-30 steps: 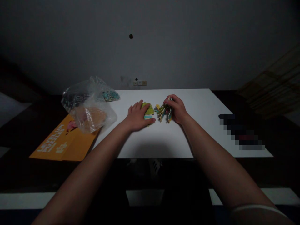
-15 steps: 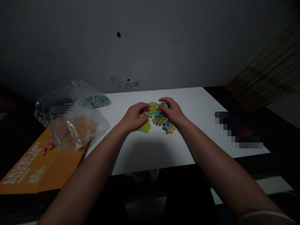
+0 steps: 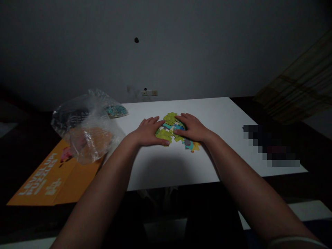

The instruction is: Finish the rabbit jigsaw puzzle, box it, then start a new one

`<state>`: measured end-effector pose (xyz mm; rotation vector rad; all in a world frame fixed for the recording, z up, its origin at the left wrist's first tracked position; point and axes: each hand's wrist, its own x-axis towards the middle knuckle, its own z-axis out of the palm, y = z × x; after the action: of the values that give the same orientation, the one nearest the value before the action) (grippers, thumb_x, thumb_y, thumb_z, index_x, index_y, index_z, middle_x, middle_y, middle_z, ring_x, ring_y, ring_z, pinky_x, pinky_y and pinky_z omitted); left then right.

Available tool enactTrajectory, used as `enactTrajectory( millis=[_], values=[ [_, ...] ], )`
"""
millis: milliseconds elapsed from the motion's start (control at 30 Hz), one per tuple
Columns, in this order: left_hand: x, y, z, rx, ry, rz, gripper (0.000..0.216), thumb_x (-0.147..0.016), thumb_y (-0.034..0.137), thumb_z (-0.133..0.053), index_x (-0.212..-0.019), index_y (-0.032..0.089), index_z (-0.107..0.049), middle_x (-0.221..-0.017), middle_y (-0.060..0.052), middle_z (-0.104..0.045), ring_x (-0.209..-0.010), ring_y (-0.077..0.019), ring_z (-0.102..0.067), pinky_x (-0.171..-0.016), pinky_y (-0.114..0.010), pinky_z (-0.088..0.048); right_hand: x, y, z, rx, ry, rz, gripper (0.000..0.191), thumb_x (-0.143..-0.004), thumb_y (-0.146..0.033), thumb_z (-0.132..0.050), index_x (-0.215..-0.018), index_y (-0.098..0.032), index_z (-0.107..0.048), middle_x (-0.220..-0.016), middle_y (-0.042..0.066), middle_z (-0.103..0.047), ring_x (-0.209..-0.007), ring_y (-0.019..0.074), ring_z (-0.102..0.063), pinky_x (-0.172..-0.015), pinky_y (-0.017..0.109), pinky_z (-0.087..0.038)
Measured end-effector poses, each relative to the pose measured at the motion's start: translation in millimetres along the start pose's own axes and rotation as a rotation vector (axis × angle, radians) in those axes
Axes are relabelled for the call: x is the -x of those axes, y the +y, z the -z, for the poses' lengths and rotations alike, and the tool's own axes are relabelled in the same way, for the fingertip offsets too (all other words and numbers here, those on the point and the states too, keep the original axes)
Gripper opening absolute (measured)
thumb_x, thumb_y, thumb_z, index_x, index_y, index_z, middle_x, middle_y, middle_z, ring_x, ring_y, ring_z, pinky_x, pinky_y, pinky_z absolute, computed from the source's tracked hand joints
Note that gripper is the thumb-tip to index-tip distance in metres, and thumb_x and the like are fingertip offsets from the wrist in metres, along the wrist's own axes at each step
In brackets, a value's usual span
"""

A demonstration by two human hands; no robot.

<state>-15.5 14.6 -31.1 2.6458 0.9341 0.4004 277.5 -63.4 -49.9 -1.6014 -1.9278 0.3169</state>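
A loose heap of green, teal and yellow jigsaw pieces [image 3: 169,128] lies flat in the middle of the white table [image 3: 220,114]. My left hand [image 3: 147,131] rests palm down on the heap's left side, fingers stretched flat. My right hand [image 3: 190,127] lies flat over the right side, fingers pointing left. The two hands nearly meet over the pieces. A few pieces [image 3: 190,146] stick out below my right wrist. Neither hand grips anything.
A crumpled clear plastic bag [image 3: 86,126] with more puzzle pieces sits at the table's left edge, over an orange puzzle box [image 3: 46,180]. A blurred dark object [image 3: 272,147] lies at the right edge. A wall stands behind the table; the room is dim.
My right hand, which held a bunch of pieces upright, has dropped them. Both hands have flattened and spread the heap out on the table.
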Motion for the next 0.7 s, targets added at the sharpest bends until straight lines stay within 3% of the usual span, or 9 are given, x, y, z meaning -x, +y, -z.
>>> enactTrajectory(
  millis=[67,133,233,367,533,700],
  values=[
    [1,5,-1,0.037,-0.019,-0.050,0.108,-0.063,0.087,-0.097,-0.152,0.030,-0.071,-0.166,-0.021,-0.064,-0.156,-0.0525,-0.056,-0.130,-0.069,-0.045,2,-3,1,-0.044,-0.078,0.097,0.080,-0.080,-0.058,-0.099,-0.154,-0.035,-0.076,-0.161,0.012,-0.071,-0.156,0.0457,-0.057,-0.134,0.067,-0.041],
    [0,12,-2,0.068,-0.019,-0.068,0.087,-0.071,0.080,-0.096,-0.139,0.029,-0.076,-0.150,-0.018,-0.072,-0.143,-0.0482,-0.065,-0.122,-0.065,-0.053,3,-6,4,-0.087,-0.093,0.153,0.070,-0.084,-0.051,-0.096,-0.150,-0.036,-0.079,-0.153,0.010,-0.076,-0.146,0.0424,-0.066,-0.129,0.065,-0.048],
    [-5,22,-3,0.069,0.012,-0.060,0.057,-0.084,0.070,-0.088,-0.117,0.025,-0.078,-0.129,-0.017,-0.074,-0.122,-0.0426,-0.070,-0.107,-0.061,-0.060,2,-6,10,-0.079,-0.066,0.135,0.049,-0.090,-0.039,-0.088,-0.138,-0.032,-0.085,-0.138,0.011,-0.082,-0.128,0.0399,-0.074,-0.118,0.063,-0.056],
    [-7,34,-9,0.073,0.069,-0.073,0.049,-0.087,0.065,-0.087,-0.113,0.025,-0.075,-0.119,-0.014,-0.074,-0.111,-0.0381,-0.070,-0.100,-0.056,-0.061,-1,3,13,-0.006,-0.004,0.071,0.035,-0.096,-0.039,-0.081,-0.129,-0.030,-0.087,-0.130,0.012,-0.084,-0.122,0.0393,-0.074,-0.116,0.063,-0.055],
    [-2,64,-18,0.101,0.025,-0.187,0.060,-0.084,0.059,-0.098,-0.124,0.023,-0.072,-0.134,-0.017,-0.074,-0.125,-0.0411,-0.069,-0.109,-0.057,-0.059,-7,6,7,0.011,0.114,-0.030,0.034,-0.102,-0.043,-0.074,-0.128,-0.025,-0.086,-0.131,0.018,-0.082,-0.129,0.0411,-0.071,-0.119,0.063,-0.054],
    [-7,92,-28,0.114,-0.030,-0.401,0.053,-0.091,0.049,-0.096,-0.134,0.026,-0.075,-0.143,-0.013,-0.077,-0.139,-0.0388,-0.068,-0.123,-0.056,-0.052,-7,-12,4,-0.268,0.031,-0.008,0.042,-0.115,-0.053,-0.052,-0.128,-0.028,-0.084,-0.135,0.010,-0.084,-0.131,0.0329,-0.075,-0.122,0.056,-0.054]
  ],
)
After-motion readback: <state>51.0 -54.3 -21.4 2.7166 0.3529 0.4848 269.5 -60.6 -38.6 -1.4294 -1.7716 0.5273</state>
